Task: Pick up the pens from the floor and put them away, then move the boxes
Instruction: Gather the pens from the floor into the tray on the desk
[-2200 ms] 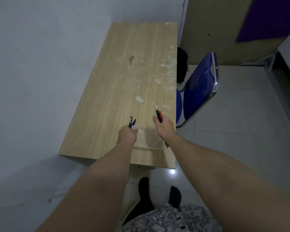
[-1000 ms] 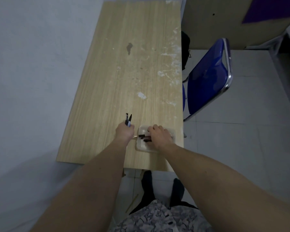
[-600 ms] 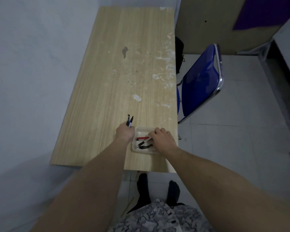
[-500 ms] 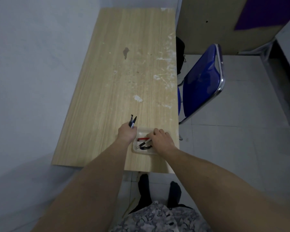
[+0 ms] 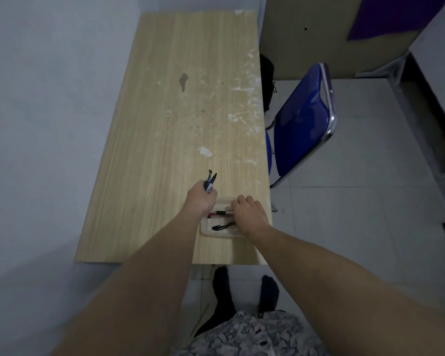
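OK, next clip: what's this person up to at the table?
A person is putting pens away into a small clear tray near the front right corner of a wooden table. The left hand grips a bunch of dark pens, tips pointing up, just left of the tray. The right hand reaches into the tray, where a red pen and a black pen already lie. A blue chair stands to the right.
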